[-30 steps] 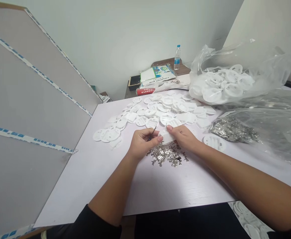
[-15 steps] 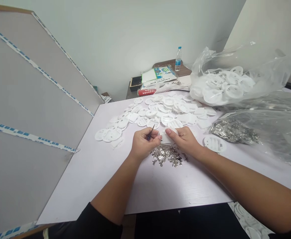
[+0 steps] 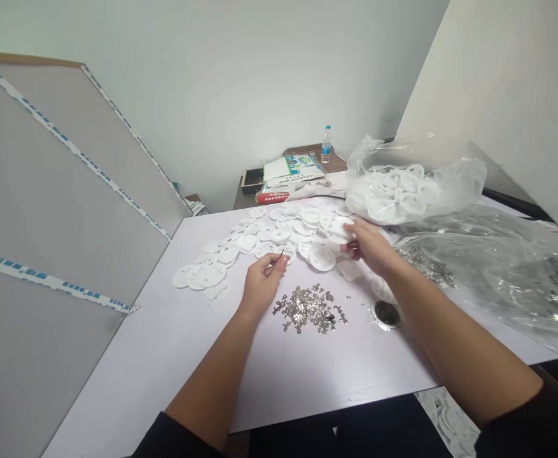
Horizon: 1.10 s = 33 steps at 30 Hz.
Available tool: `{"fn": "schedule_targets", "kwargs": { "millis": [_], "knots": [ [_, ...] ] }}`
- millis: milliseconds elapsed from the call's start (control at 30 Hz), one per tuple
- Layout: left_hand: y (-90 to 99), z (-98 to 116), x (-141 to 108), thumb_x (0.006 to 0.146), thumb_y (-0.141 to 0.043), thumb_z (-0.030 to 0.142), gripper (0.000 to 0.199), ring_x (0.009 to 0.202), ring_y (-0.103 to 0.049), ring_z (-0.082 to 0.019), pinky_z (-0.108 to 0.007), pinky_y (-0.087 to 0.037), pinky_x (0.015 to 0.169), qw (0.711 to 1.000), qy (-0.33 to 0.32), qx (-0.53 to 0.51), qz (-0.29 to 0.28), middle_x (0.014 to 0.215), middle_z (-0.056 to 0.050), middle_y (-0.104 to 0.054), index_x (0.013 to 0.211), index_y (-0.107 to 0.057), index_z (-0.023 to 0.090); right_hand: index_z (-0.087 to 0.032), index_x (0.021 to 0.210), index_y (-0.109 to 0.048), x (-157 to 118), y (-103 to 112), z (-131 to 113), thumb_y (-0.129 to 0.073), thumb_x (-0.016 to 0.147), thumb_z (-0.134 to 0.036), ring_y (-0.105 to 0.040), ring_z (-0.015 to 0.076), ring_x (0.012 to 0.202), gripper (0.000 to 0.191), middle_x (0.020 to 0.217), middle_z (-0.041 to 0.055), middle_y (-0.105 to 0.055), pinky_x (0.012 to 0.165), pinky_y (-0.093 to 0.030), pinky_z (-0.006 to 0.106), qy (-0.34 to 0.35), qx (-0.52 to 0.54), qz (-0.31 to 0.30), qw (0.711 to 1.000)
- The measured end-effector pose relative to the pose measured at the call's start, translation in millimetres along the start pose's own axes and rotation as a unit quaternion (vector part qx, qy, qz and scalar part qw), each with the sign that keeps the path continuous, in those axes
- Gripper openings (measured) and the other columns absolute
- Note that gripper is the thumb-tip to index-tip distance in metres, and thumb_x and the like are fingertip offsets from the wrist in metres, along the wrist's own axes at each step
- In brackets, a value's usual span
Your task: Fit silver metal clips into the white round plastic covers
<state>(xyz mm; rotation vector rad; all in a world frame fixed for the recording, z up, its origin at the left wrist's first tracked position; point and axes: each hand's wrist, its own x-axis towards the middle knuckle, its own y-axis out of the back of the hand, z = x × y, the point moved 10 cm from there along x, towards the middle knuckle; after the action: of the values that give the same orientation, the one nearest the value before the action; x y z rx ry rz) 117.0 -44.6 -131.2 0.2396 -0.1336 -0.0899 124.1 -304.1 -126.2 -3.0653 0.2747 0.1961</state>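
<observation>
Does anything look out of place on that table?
One oddity: a dark round object lies right of the loose metal pieces, unlike the white discs heaped beyond. I can't tell what it is.

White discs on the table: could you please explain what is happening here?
A person's left hand holds a thin pointed tool. The right hand is at the right side of the white discs; whether it grips one is unclear. Small metal pieces lie heaped on the table nearer the person, and a clear bag of more discs sits beyond, to the right.
</observation>
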Motion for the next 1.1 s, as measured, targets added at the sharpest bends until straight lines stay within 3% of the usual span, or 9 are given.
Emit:
{"fn": "schedule_targets", "kwargs": {
  "millis": [200, 333, 400, 467, 567, 633, 700, 800, 1100],
  "knots": [
    [-3.4, 3, 1, 0.084, -0.069, 0.057, 0.043, 0.061, -0.052, -0.012, -0.025, -0.041, 0.06, 1.0, -0.016, 0.011, -0.008, 0.069, -0.002, -0.062, 0.093, -0.075, 0.016, -0.023, 0.102, -0.047, 45, 101, -63, -0.049, 0.1, -0.03, -0.046, 0.0097, 0.045, 0.008, 0.079, 0.0046, -0.071, 0.04, -0.033, 0.021, 0.014, 0.063, 0.248, 0.967],
    [-6.9, 4, 0, 0.086, -0.066, 0.055, 0.04, 0.064, -0.053, -0.013, -0.025, -0.041, 0.063, 1.0, -0.022, 0.01, -0.019, 0.07, -0.002, -0.062, 0.092, -0.074, 0.016, -0.011, 0.137, -0.033, 50, 117, -82, -0.043, 0.101, -0.028, -0.058, 0.0093, 0.056, 0.041, 0.09, 0.0102, -0.071, 0.051, -0.037, 0.024, 0.026, 0.007, 0.284, 0.958],
    [-7.5, 3, 0, 0.088, -0.065, 0.053, 0.038, 0.065, -0.053, -0.013, -0.025, -0.041, 0.063, 0.999, -0.023, 0.018, -0.023, 0.071, -0.002, -0.063, 0.092, -0.074, 0.017, -0.01, 0.148, -0.021, 45, 106, -80, -0.049, 0.098, -0.025, -0.06, 0.0097, 0.059, 0.06, 0.095, 0.009, -0.071, 0.054, -0.04, 0.025, 0.055, -0.035, 0.268, 0.961],
    [-7.6, 3, 0, 0.09, -0.063, 0.052, 0.035, 0.065, -0.054, -0.014, -0.026, -0.041, 0.062, 0.998, -0.026, 0.047, -0.027, 0.074, -0.002, -0.065, 0.093, -0.074, 0.018, -0.015, 0.148, -0.029, 33, 88, -73, -0.051, 0.095, -0.024, -0.058, 0.0109, 0.058, 0.057, 0.096, 0.0059, -0.072, 0.053, -0.043, 0.025, 0.095, -0.086, 0.251, 0.96],
    [-5.6, 9, -1, 0.092, -0.059, 0.041, 0.026, 0.072, -0.057, -0.016, -0.028, -0.042, 0.066, 0.985, -0.054, 0.16, -0.023, 0.09, -0.004, -0.07, 0.094, -0.074, 0.02, -0.017, 0.117, -0.063, 19, 14, -56, -0.058, 0.092, -0.026, -0.063, 0.0165, 0.068, 0.027, 0.091, 0.0072, -0.072, 0.062, -0.049, 0.031, 0.177, -0.273, 0.046, 0.944],
    [-4.3, 12, -1, 0.092, -0.058, 0.034, 0.021, 0.081, -0.061, -0.018, -0.03, -0.042, 0.069, 0.962, -0.065, 0.263, -0.021, 0.101, -0.006, -0.069, 0.097, -0.074, 0.021, -0.02, 0.098, -0.071, -6, -38, -43, -0.069, 0.087, -0.034, -0.064, 0.021, 0.08, 0.018, 0.098, 0.0087, -0.072, 0.074, -0.051, 0.037, 0.279, -0.417, -0.086, 0.861],
    [-2.2, 9, 0, 0.091, -0.059, 0.035, 0.021, 0.089, -0.063, -0.021, -0.031, -0.041, 0.069, 0.936, -0.047, 0.349, -0.024, 0.107, -0.006, -0.067, 0.103, -0.073, 0.024, -0.021, 0.092, -0.072, -27, -65, -28, -0.082, 0.076, -0.042, -0.063, 0.0272, 0.092, 0.028, 0.1, 0.0098, -0.069, 0.076, -0.05, 0.039, 0.337, -0.527, -0.12, 0.771],
    [2.2, 0, 1, 0.088, -0.065, 0.041, 0.022, 0.089, -0.063, -0.022, -0.032, -0.04, 0.067, 0.907, -0.002, 0.419, -0.031, 0.112, -0.005, -0.065, 0.102, -0.07, 0.025, -0.02, 0.089, -0.072, -38, -73, -11, -0.085, 0.074, -0.04, -0.063, 0.0285, 0.095, 0.028, 0.098, 0.01, -0.067, 0.068, -0.047, 0.035, 0.341, -0.6, -0.092, 0.718],
    [2.0, -12, 2, 0.089, -0.064, 0.037, 0.013, 0.083, -0.061, -0.022, -0.032, -0.036, 0.064, 0.892, 0.022, 0.449, -0.048, 0.109, -0.005, -0.066, 0.093, -0.066, 0.024, -0.019, 0.081, -0.068, -41, -67, 5, -0.065, 0.085, -0.023, -0.063, 0.0237, 0.087, 0.007, 0.089, 0.0075, -0.068, 0.058, -0.038, 0.031, 0.36, -0.601, -0.041, 0.713]
  ]
}}
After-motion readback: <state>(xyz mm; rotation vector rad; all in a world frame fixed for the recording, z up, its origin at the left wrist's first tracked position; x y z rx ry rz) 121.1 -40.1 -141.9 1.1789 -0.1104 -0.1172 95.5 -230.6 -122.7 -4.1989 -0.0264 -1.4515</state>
